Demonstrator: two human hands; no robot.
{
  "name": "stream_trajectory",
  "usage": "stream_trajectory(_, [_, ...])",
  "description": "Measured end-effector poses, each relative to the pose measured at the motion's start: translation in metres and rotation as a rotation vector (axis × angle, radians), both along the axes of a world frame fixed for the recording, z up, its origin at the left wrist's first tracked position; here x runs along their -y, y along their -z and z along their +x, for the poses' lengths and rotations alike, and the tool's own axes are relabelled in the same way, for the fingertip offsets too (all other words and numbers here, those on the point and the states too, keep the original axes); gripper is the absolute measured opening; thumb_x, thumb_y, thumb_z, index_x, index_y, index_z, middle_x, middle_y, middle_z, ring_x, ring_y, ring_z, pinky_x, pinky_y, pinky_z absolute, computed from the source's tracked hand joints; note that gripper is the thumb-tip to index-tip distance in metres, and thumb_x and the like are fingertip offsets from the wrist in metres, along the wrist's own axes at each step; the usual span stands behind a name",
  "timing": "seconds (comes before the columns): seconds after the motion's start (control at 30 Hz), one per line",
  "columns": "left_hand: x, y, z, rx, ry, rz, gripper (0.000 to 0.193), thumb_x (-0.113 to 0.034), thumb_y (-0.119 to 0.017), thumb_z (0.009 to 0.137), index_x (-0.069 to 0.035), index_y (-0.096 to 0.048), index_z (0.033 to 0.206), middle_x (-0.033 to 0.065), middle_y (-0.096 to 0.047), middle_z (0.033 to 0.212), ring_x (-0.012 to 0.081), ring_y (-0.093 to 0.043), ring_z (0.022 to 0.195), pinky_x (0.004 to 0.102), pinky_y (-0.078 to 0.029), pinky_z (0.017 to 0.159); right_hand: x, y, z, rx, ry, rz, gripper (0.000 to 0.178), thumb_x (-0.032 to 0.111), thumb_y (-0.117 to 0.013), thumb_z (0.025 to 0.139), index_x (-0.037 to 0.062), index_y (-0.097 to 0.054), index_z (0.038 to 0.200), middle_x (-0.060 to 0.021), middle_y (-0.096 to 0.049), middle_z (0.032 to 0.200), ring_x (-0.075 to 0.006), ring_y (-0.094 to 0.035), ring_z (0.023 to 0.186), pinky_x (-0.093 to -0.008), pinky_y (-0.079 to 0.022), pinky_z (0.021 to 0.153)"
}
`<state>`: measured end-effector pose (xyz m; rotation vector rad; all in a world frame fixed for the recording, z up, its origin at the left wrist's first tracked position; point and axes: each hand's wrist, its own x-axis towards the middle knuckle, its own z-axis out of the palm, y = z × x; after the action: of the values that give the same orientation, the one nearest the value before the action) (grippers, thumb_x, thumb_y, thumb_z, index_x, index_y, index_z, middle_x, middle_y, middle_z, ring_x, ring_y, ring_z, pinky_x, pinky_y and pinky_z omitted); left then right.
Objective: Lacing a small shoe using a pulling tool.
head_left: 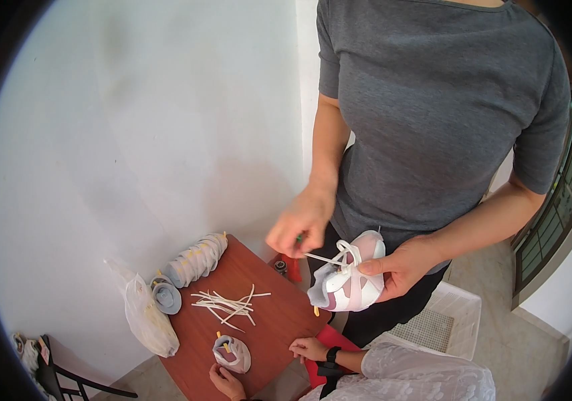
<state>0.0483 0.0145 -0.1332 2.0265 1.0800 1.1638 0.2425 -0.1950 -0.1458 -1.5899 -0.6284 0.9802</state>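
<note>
On the table, a small pale pink and grey shoe upper (234,357) with yellow tabs stands in front of me. The fingers of my left hand (227,383) lie loosely against its near left side. My right hand (308,349) rests flat near the table's right edge, fingers stretched out and holding nothing; a black watch (330,356) is on that wrist. Across from me, a standing person in a grey shirt holds a white and pink shoe upper (353,273) in one hand. The person's other hand (302,220) pulls a white lace (324,257) from it.
Loose white laces (222,304) lie mid-table (272,334). Nested shoe uppers (195,260) and a grey upper (167,297) sit at the far left, beside a white plastic bag (145,317). A white crate (463,314) stands on the floor to the right; a black chair (72,377) is lower left.
</note>
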Motion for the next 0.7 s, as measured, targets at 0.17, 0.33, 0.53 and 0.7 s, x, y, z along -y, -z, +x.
stream_trajectory(0.17, [0.003, -0.003, 0.001, 0.005, 0.004, -0.006, 0.032, -0.021, -0.053, 0.091, 0.004, -0.056, 0.11, 0.0231, -0.058, 0.107, 0.0376, -0.055, 0.099, 0.0423, -0.043, 0.089, 0.001, 0.002, 0.001, 0.018, -0.003, -0.002, 0.019, 0.016, -0.049, 0.095, 0.0018, -0.058, 0.103, -0.0068, -0.063, 0.082, -0.0134, -0.063, 0.057, -0.0256, -0.05, 0.051])
stream_trajectory(0.33, [0.005, -0.011, 0.002, 0.001, -0.005, -0.043, 0.031, -0.021, -0.053, 0.091, 0.004, -0.057, 0.11, 0.0229, -0.058, 0.107, 0.0375, -0.055, 0.1, 0.0424, -0.043, 0.089, 0.001, 0.006, 0.002, 0.022, -0.007, 0.002, 0.018, 0.016, -0.05, 0.095, 0.0019, -0.058, 0.103, -0.0069, -0.063, 0.082, -0.0132, -0.063, 0.057, -0.0257, -0.05, 0.051])
stream_trajectory(0.53, [0.002, -0.004, 0.001, 0.004, -0.005, -0.035, 0.031, -0.02, -0.053, 0.091, 0.004, -0.056, 0.11, 0.0228, -0.058, 0.108, 0.0375, -0.054, 0.101, 0.0423, -0.043, 0.09, 0.001, 0.002, 0.001, 0.018, 0.005, -0.006, 0.018, 0.016, -0.05, 0.095, 0.0022, -0.059, 0.102, -0.0059, -0.063, 0.081, -0.0125, -0.062, 0.056, -0.0254, -0.05, 0.051])
stream_trajectory(0.7, [-0.01, 0.016, 0.002, 0.079, -0.007, -0.108, 0.018, -0.007, -0.049, 0.091, 0.003, -0.054, 0.105, 0.0144, -0.058, 0.097, 0.0263, -0.056, 0.09, 0.0347, -0.045, 0.081, -0.002, 0.001, -0.001, -0.003, 0.007, 0.0, 0.019, 0.017, -0.051, 0.094, 0.0027, -0.06, 0.102, -0.0053, -0.063, 0.08, -0.0123, -0.062, 0.055, -0.0248, -0.049, 0.05])
